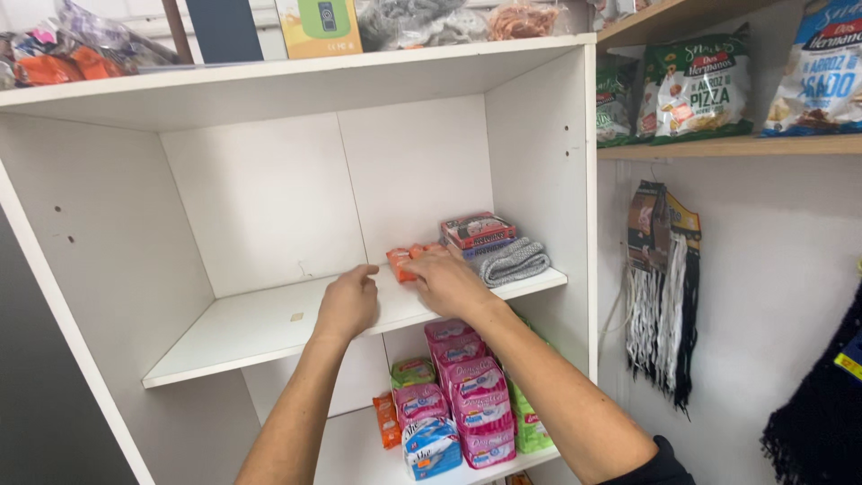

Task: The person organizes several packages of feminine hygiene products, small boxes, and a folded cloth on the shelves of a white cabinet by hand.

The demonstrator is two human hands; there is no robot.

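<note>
Step in hand: arranging small orange packs (404, 260) on white shelf (260, 328), likely. Right hand (452, 283) closed over packs, at 3 o'clock of left hand (348, 301). Left hand loosely curled, empty, resting on shelf. Red boxes (479, 230) and grey cloth (514, 260) at 2 o'clock. Next move calls for sliding packs without nudging boxes.

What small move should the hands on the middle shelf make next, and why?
Probably slide the orange packets right, against the stacked boxes. The right hand already touches them, and the left hand rests on bare shelf.
</note>
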